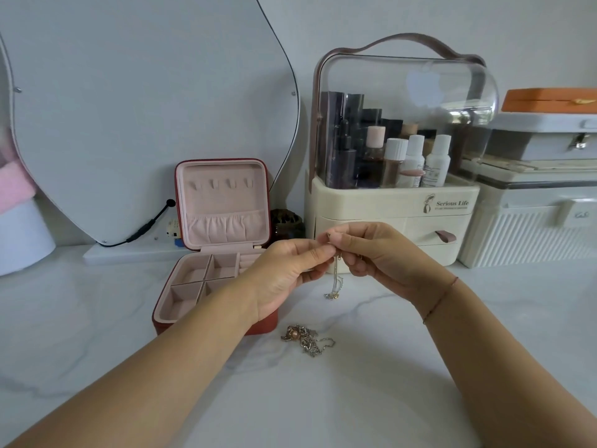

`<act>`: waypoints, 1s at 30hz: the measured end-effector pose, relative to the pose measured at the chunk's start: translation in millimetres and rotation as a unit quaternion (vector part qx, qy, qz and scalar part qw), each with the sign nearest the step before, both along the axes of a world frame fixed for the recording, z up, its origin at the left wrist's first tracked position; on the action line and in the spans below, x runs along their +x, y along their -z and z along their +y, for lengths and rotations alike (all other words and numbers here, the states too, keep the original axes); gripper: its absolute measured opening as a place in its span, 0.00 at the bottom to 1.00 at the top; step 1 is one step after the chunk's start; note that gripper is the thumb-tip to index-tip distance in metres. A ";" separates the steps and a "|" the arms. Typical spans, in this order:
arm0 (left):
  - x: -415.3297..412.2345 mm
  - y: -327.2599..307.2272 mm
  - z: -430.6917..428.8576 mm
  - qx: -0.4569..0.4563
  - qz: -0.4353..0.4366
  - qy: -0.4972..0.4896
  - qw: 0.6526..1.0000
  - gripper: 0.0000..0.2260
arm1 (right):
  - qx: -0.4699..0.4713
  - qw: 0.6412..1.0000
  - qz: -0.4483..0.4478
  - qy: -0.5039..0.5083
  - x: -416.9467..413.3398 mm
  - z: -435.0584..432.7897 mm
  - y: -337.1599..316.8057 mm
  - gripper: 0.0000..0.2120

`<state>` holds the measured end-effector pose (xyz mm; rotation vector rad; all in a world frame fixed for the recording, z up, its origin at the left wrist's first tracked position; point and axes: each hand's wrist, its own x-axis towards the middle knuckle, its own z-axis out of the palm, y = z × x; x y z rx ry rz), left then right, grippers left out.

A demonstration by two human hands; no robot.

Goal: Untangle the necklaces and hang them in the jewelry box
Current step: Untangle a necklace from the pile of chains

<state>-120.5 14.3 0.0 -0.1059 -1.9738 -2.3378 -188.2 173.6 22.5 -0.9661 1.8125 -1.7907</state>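
Plainly, left hand (286, 274) and right hand (374, 253) pinch one chain (336, 281) — a hard tug may snap it.

White, grey-veined marble counter (387, 399). Bears an open red jewelry box (182, 303) at centre left, lid upright, with a tangled heap of necklaces (303, 339) near its front right corner. Along the back: mirror base (129, 253), small dark jar (286, 223), cream cosmetics organizer (387, 215), white ribbed case (523, 240).

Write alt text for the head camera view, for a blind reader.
The left hand and right hand pinch a thin necklace dangling over a white table. A tangled pile of chains lies nearby; an open red jewelry box stands left.
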 end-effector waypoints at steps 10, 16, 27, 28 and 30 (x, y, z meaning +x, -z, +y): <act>1.3 -1.5 0.3 0.012 -0.003 -0.007 1.000 0.10 | 0.007 1.000 0.017 -0.011 1.5 -1.9 -0.3 0.15; 4.2 -2.8 0.9 0.005 0.000 0.006 1.000 0.07 | 0.009 1.000 0.010 -0.012 1.2 -1.3 -0.4 0.16; 5.5 -4.6 1.5 0.022 -0.004 -0.018 1.000 0.04 | 0.000 1.000 -0.009 0.019 0.5 -0.4 -1.8 0.11; 5.6 -4.6 1.3 0.020 -0.005 -0.021 1.000 0.05 | -0.002 1.000 -0.011 0.020 0.9 -0.4 -2.1 0.13; 5.8 -4.8 1.2 0.013 -0.005 -0.026 1.000 0.05 | -0.003 1.000 -0.013 0.018 2.0 -0.7 -2.6 0.14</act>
